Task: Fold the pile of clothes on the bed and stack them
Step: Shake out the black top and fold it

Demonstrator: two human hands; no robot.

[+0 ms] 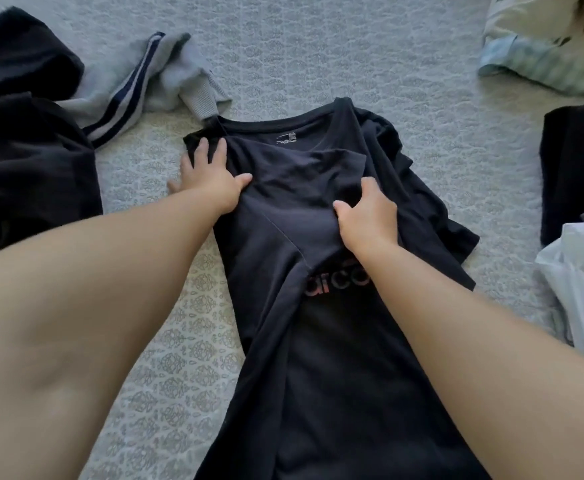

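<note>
Patterned bed (318, 46), black tee (318, 220), grey garment (134, 81), pillow (547, 39)

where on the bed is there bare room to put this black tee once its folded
Bare bedspread lies beyond the black t-shirt, between the grey striped garment and the pillow. Another free strip runs between the shirt's right sleeve and the folded stack. The left is crowded with the dark pile; both hands, left hand and right hand, are on the shirt.
</note>
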